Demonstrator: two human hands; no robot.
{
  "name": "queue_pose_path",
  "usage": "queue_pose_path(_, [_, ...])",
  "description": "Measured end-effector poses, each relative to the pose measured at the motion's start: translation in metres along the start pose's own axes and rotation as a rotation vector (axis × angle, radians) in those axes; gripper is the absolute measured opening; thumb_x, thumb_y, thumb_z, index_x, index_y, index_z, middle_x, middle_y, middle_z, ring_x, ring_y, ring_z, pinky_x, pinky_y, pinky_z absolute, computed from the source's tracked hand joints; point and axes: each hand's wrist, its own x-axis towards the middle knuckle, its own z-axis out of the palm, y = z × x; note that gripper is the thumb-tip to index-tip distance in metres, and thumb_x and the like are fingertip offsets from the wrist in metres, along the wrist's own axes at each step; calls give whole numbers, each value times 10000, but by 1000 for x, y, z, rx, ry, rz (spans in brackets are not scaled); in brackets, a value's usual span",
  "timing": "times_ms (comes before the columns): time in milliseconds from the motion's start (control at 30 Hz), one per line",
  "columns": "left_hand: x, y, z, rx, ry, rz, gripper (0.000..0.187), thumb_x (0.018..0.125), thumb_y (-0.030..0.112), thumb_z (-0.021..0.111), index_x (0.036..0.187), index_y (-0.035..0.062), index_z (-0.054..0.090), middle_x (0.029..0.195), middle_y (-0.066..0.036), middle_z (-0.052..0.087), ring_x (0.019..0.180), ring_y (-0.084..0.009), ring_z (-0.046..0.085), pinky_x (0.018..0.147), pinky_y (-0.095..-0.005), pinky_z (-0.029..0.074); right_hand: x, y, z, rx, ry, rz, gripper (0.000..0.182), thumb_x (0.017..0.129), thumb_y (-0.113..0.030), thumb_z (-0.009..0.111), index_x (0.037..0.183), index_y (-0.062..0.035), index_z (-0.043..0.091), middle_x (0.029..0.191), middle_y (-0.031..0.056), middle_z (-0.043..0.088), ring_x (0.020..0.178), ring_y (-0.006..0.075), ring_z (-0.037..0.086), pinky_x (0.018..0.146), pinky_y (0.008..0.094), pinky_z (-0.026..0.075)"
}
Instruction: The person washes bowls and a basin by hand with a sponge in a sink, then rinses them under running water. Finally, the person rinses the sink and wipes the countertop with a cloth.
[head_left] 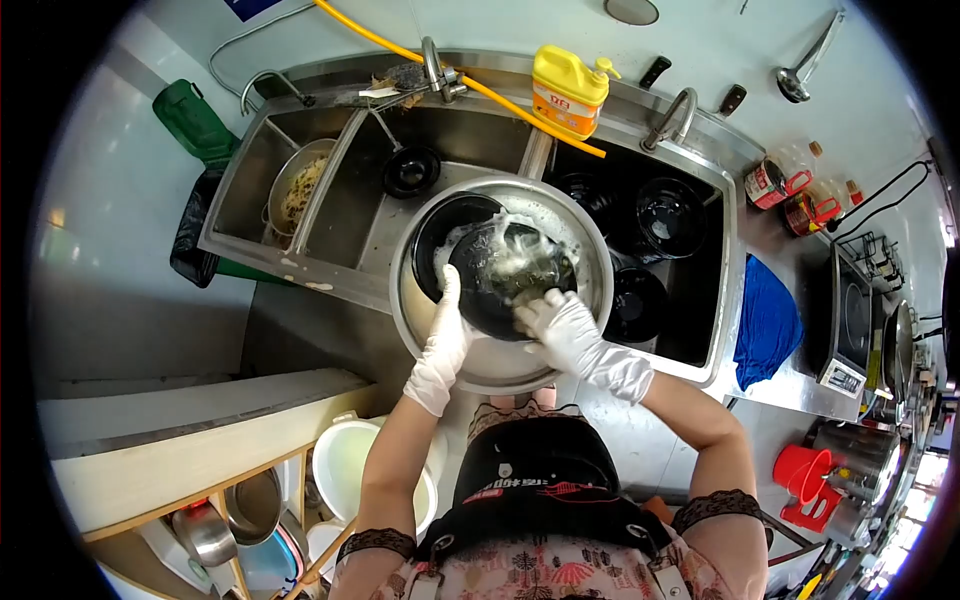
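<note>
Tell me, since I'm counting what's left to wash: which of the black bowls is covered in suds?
The black bowl both gloved hands hold, tilted inside the big steel basin. White foam covers it; the black bowls in the right sink show no foam.

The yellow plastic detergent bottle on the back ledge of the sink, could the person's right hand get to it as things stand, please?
Probably yes: nothing stands between the gloved right hand and the yellow plastic detergent bottle, but that hand is busy on the soapy black bowl and would have to let go.

Glossy black bowl, sudsy; brushed steel basin and sink; thin white rubbery gloves; shiny yellow plastic bottle; blue cloth.
</note>
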Motion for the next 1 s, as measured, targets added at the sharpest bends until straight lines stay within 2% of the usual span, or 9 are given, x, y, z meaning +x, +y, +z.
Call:
queue_pose_path(200, [-5, 15, 3, 304, 129, -87, 816, 858, 656, 444, 1422, 84, 301, 1444, -94, 355, 1284, -298, 387, 1038, -458, 363, 17, 28, -22, 527, 156, -94, 372, 654, -138, 749, 996, -26, 653, 897, 97, 644, 930, 317, 565, 826, 394, 436])
queue_pose_path(300, [1, 44, -12, 1309, -473, 965, 384, 987, 240, 404, 1277, 11, 509, 1307, -81, 513, 1238, -198, 422, 990, -309, 369, 18, 57, -36, 1074, -23, 61, 383, 709, -75, 736, 1075, -23, 636, 1023, 134, 646, 996, 253, 594, 925, 398, 429])
queue_pose_path(333, [1, 37, -25, 1125, -267, 555, 242, 942, 140, 512, 1104, -16, 603, 1073, -37, 614, 1015, -140, 531, 885, -254, 419, 23, 69, -48, 1098, -113, 79, 400, 716, -66, 735, 1098, -12, 626, 1068, 132, 635, 1020, 235, 585, 936, 366, 425])
queue_pose_path(367, [-4, 34, -12, 1036, -241, 556, 196, 903, 119, 597, 1040, -20, 613, 873, 6, 594, 802, -71, 509, 733, -204, 433, 30, 77, -65, 1118, -206, 95, 418, 723, -57, 733, 1121, 0, 615, 1113, 130, 625, 1044, 216, 576, 947, 333, 420])
queue_pose_path(500, [8, 47, 0, 1100, -305, 542, 147, 904, 112, 602, 966, -16, 640, 790, 32, 573, 751, -45, 494, 686, -171, 415, 41, 90, -59, 1356, 138, 180, 369, 773, -170, 731, 1089, -4, 637, 1153, 119, 628, 1080, 191, 565, 949, 318, 400])
queue_pose_path(633, [10, 28, 20, 628, -86, 523, 151, 903, 101, 598, 935, -39, 646, 824, 14, 584, 775, -57, 500, 716, -191, 427, 36, 56, -53, 735, 810, 253, 364, 843, -285, 640, 1108, -36, 625, 1092, 105, 563, 1066, 271, 495, 956, 356, 381])
queue_pose_path(767, [17, 5, 29, 320, -11, 481, 213, 954, 160, 516, 978, -13, 638, 849, -40, 628, 771, -115, 581, 714, -234, 483, 45, -2, -39, 390, 690, 82, 297, 774, -164, 600, 1056, -80, 640, 973, 51, 604, 938, 270, 556, 843, 375, 439])
queue_pose_path(900, [5, 4, 32, 250, 18, 492, 193, 942, 87, 488, 990, -23, 640, 900, -77, 658, 762, -136, 606, 707, -244, 503, 56, -19, -46, 36, 688, 164, 317, 807, -220, 557, 1100, -138, 644, 1165, 115, 574, 1086, 287, 523, 992, 448, 363])
queue_pose_path(1000, [-5, 11, 43, 213, -38, 595, 214, 966, 126, 474, 1028, -12, 625, 1000, -56, 634, 807, -113, 586, 751, -233, 491, 61, -12, -60, 166, 678, 192, 265, 826, -250, 569, 1056, -185, 682, 1333, 64, 495, 1244, 309, 418, 1067, 475, 267])
